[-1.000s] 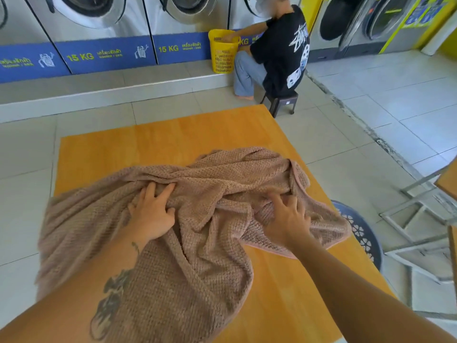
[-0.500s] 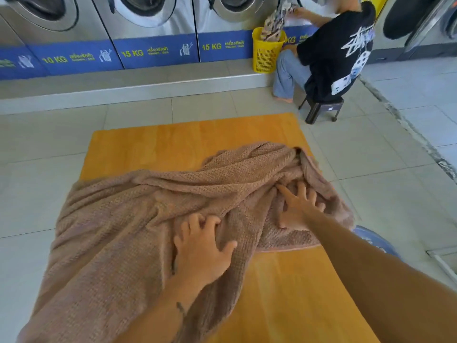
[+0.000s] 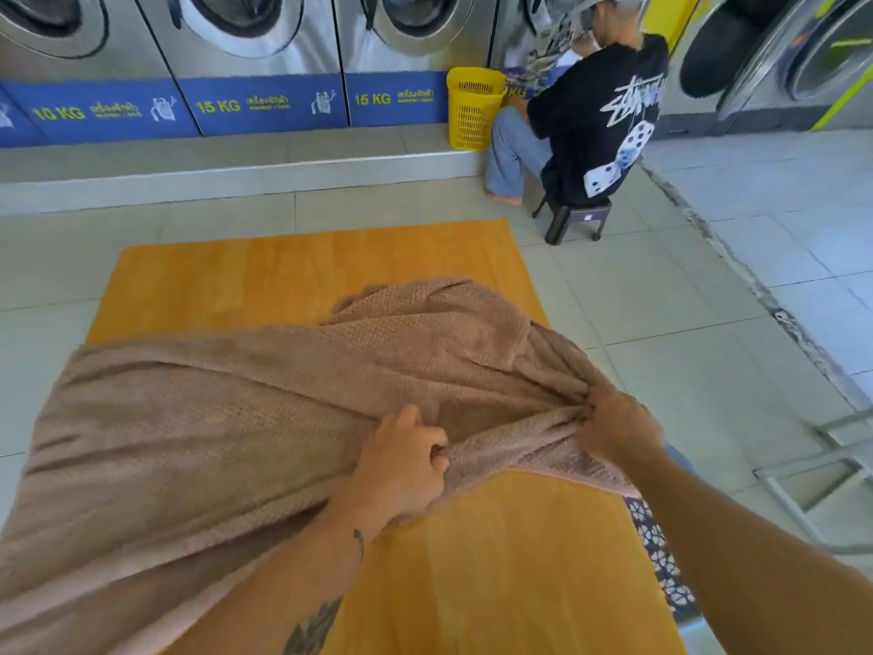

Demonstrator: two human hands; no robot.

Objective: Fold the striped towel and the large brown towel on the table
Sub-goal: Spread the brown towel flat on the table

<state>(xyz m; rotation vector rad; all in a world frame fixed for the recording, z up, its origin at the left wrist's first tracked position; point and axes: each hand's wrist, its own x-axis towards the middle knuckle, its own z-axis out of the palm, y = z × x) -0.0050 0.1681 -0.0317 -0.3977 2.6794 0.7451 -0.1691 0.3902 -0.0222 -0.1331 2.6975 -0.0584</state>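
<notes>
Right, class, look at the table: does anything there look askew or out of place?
Yes: the towel is not flat. It lies crumpled and skewed across the table, bunched into a twist near the right edge and hanging over the left edge. Nothing looks damaged or spilled.

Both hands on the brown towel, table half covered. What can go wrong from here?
1. The towel hangs past the left edge of the table; if a grip slips, its weight may drag it to the floor.
2. The left hand and right hand grip bunched cloth close together, so the fold may come out crooked.
</notes>
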